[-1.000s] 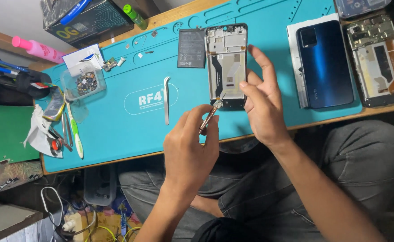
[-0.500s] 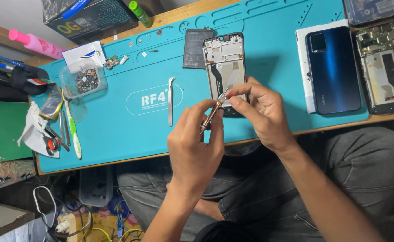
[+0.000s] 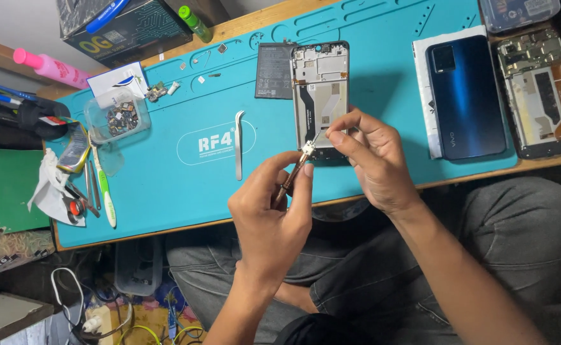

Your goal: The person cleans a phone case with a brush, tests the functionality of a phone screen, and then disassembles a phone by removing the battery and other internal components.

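With our left hand (image 3: 271,211) pinching the slim bronze-shafted screwdriver (image 3: 295,172) and our right hand (image 3: 370,160) gripping its tip just before the opened black phone frame (image 3: 320,96), we should keep the shaft steady.

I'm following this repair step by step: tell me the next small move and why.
Probably lower the small part onto the opened phone. The left hand holds the screwdriver, its tip at that part; the right hand fingertips pinch it just above the phone's lower end.
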